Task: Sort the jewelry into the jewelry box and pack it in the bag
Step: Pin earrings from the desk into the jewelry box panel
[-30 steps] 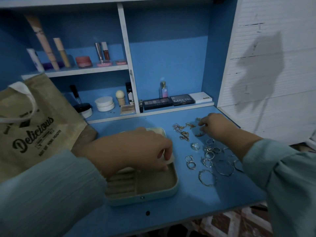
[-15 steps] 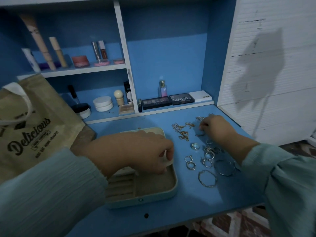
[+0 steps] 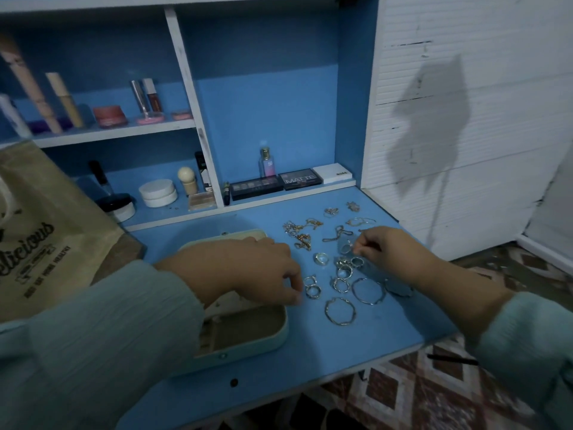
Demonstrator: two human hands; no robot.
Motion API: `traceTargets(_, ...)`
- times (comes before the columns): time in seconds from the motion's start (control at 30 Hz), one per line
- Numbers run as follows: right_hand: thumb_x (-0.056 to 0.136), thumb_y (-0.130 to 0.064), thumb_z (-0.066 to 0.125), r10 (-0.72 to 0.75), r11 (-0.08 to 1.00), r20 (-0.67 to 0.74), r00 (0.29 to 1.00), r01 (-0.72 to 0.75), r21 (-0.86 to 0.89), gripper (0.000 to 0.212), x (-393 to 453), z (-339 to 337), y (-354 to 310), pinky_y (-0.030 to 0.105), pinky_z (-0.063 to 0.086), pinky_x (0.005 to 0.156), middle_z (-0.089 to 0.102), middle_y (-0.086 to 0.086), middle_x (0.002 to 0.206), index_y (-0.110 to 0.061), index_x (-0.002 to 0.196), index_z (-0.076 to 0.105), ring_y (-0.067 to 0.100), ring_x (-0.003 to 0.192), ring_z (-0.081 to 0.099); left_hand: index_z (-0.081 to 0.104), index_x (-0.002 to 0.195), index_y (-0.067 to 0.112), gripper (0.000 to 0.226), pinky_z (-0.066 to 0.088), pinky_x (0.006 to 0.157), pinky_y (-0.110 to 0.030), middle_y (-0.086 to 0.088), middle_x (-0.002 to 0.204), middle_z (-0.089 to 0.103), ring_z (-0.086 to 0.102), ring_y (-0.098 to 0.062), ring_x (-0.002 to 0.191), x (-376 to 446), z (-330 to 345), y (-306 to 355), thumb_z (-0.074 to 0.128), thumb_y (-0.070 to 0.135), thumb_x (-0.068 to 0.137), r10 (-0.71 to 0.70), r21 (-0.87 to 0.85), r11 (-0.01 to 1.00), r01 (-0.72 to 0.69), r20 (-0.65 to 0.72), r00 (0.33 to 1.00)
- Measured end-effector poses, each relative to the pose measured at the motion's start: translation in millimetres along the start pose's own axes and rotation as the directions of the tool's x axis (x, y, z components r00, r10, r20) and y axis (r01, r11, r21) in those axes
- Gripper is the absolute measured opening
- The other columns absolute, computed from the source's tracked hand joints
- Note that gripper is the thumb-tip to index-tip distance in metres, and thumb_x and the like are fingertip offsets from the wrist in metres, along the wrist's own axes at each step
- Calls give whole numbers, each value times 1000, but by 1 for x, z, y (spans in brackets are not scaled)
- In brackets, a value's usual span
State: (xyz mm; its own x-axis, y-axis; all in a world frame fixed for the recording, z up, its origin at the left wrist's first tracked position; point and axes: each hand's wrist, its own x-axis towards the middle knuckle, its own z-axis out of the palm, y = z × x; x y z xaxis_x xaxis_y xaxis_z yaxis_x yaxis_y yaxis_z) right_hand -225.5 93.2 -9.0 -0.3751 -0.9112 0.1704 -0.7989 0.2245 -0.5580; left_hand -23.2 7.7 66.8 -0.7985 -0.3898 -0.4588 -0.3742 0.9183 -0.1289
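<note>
Pinched between thumb and fingertips of the right hand is a small piece from the loose jewelry, which looks like a thin ring or a clasp; it is too small for the kind to be told. The left hand is held over the open jewelry box, its fingers curled down at the right rim, just beside 2 small rings. Whether something is held in it cannot be told, because the fingertips are blurred.

The rest of the jewelry is spread on the blue desk to the right of the box: thin chains at the back, rings in the middle, 3 large hoops at the front. The bag stands at the left, near the box.

These pieces are judged to be very light, hard and smooth, so they can slip easily from the fingers. A ring is best taken by its band from 2 sides. A chain is limp and can be tangled with its neighbours, so it should be lifted slowly near its middle. The hoops are thin and may be bent if they are pressed.
</note>
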Motion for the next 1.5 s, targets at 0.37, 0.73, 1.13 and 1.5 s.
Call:
traceTargets(0.37,88,-6,59,-57,998,-5,998,57,30,21,-21,-9,10,13,36,77,57,-8,92,-12,105,70,6,85,52,69,104,17,33,44,75,-29,1,105,65,60,-19,98,86,-2,2,52,42,90,-181,-74,983,170,-186,966)
traceTargets(0.73,84,-7,64,-176,984,-129,976,176,-10,16,-45,12,21,10,32,74,50,-9,83,-9,98,72,8,82,48,67,101,21,25,41,68,-28,4,102,63,58,-16,92,101,9,6,63,37,82,-245,-19,969,245,-162,956)
traceTargets(1.13,76,-12,57,-116,981,-287,951,155,116,20,-69,38,-19,24,44,72,64,8,80,-8,86,74,18,78,57,56,82,20,6,33,54,-23,1,78,49,46,-16,73,61,-8,11,53,16,86,-181,-206,969,136,-214,960)
traceTargets(1.5,93,-17,54,-113,958,-206,972,162,237,22,-90,67,-77,2,28,78,61,8,106,-10,106,70,16,103,53,49,75,32,17,38,64,-20,16,84,52,50,-4,78,-18,6,4,57,25,88,-237,-403,910,98,-310,921)
